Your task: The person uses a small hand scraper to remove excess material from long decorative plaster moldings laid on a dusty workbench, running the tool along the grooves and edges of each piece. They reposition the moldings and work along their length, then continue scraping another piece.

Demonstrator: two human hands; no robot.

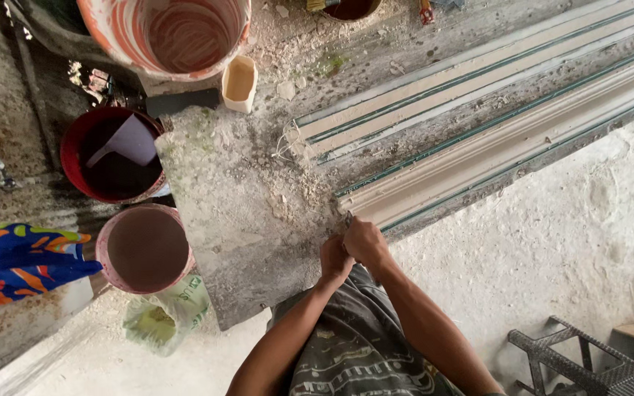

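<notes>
Looking down, I see my left hand (pixel 334 260) and right hand (pixel 365 240) pressed together, fingers curled around a small tool (pixel 348 219), its kind unclear, at the near end of a long pale moulding (pixel 493 150) running toward two o'clock. Three buckets (pixel 146 249) stand at nine to eleven o'clock.

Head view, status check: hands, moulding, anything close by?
Left hand and right hand together, gripping a small tool at the moulding's near end. Second moulding alongside. Buckets left of bench.
</notes>
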